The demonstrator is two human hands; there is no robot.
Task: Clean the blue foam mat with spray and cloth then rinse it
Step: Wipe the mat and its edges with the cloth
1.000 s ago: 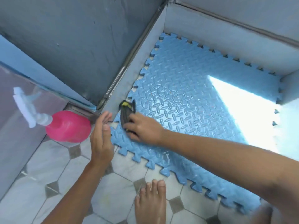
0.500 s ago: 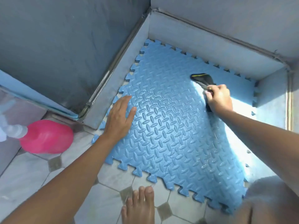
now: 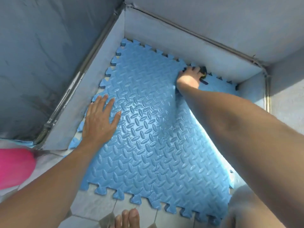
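Observation:
The blue foam mat (image 3: 148, 137) with a raised oval tread and toothed edges lies on the floor in a corner, its surface wet and shiny. My left hand (image 3: 100, 122) rests flat on the mat's left side, fingers spread. My right hand (image 3: 189, 78) is at the mat's far edge by the low wall, closed on a dark cloth (image 3: 203, 71) with a bit of yellow; most of the cloth is hidden under the hand. The pink spray bottle (image 3: 14, 168) lies at the left edge, only its body showing.
Low grey kerbs (image 3: 189, 46) bound the mat at the far side and left. Grey walls rise behind them. Pale floor tiles (image 3: 98, 206) lie in front of the mat, with my bare toes (image 3: 128, 218) at the bottom edge.
My right hand swept the cloth from the mat's near left corner across to the far edge. My left hand came down flat onto the mat. The view shifted, putting the bottle's nozzle out of frame.

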